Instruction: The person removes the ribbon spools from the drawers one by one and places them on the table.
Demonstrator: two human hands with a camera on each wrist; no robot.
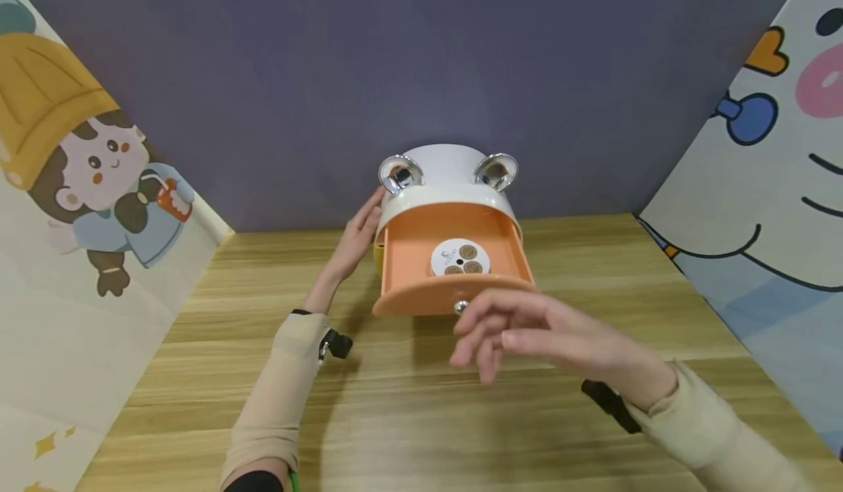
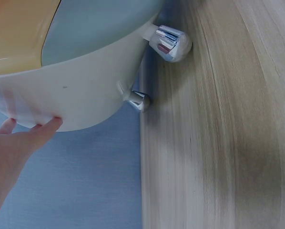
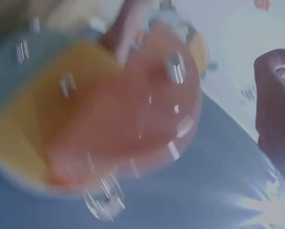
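Light brown wood-grain tabletop (image 1: pixel 408 433), grain running left–right. On it: white-topped box (image 1: pixel 444 168), far side, roughly mid between left and right, standing on silver feet (image 2: pixel 171 44), body raised.

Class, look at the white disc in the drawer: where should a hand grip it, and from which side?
Pinch the white disc by its left and right edges, probably best from above: the orange drawer is pulled out and open on top, while its front panel hides the disc's near edge in the head view.

A blue-grey wall (image 1: pixel 296 82) backs the wood-grain tabletop (image 1: pixel 408 426), with cartoon panels (image 1: pixel 757 214) along both sides.
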